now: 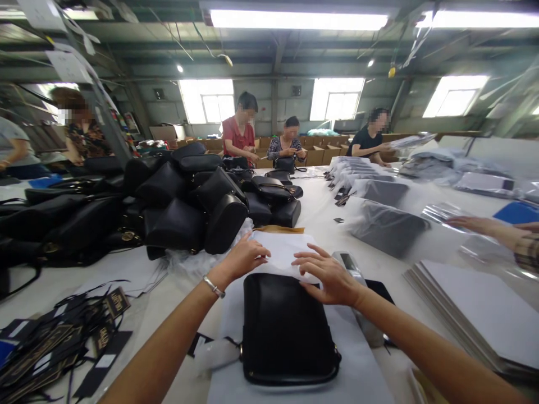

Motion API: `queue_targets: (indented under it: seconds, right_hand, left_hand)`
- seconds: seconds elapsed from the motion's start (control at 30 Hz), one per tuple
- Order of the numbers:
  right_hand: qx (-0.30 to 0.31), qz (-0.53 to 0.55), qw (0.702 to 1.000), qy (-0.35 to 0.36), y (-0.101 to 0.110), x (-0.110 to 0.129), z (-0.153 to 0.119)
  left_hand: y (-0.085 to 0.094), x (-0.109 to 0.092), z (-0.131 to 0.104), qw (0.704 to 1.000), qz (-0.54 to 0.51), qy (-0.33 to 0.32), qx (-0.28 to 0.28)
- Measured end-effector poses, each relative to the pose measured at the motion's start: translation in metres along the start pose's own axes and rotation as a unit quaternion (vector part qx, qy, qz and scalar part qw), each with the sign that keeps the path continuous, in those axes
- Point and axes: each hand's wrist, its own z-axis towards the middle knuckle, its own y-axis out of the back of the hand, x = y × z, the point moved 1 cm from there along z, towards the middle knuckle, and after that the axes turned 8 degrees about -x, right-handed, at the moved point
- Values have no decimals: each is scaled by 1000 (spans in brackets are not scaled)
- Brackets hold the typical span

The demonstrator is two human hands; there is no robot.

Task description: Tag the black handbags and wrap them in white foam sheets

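My left hand [244,257], half curled, and right hand [334,278], open, are working at the white sheet [280,247] beyond the black bag [286,331] on the desk [314,193]; left grip, I cannot tell. This calls for light fingers.

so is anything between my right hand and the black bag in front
Nothing visible: your right hand has its thumb over the far edge of the black bag, and the white sheet lies beyond that edge.

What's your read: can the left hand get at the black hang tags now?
Probably yes: the hang tags lie loose beside the left forearm, with nothing bulky between them and the left hand.
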Motion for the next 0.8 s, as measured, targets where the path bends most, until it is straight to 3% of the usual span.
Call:
queue_targets:
  seconds: [0.17,0.3,0.43,0.6,0.7,0.8]
  right_hand:
    - [-2,1,998,-57,15,10,-4]
    - [11,-69,997,-30,22,27,-16]
    - [-13,-120,993,-2,25,51,-39]
    - [-58,-134,989,17,24,71,-75]
    - [-52,-127,990,18,17,75,-97]
    - [-47,-129,990,-3,9,76,-114]
  left_hand:
    - [26,-33,-33,998,46,-18,-37]
    - [35,-72,-72,992,100,-41,-69]
    - [26,-100,-110,986,111,-73,-101]
    - [3,-114,-142,991,87,-67,-78]
    - [-1,-119,-146,994,69,-50,-66]
    - [3,-126,-135,998,41,-28,-50]
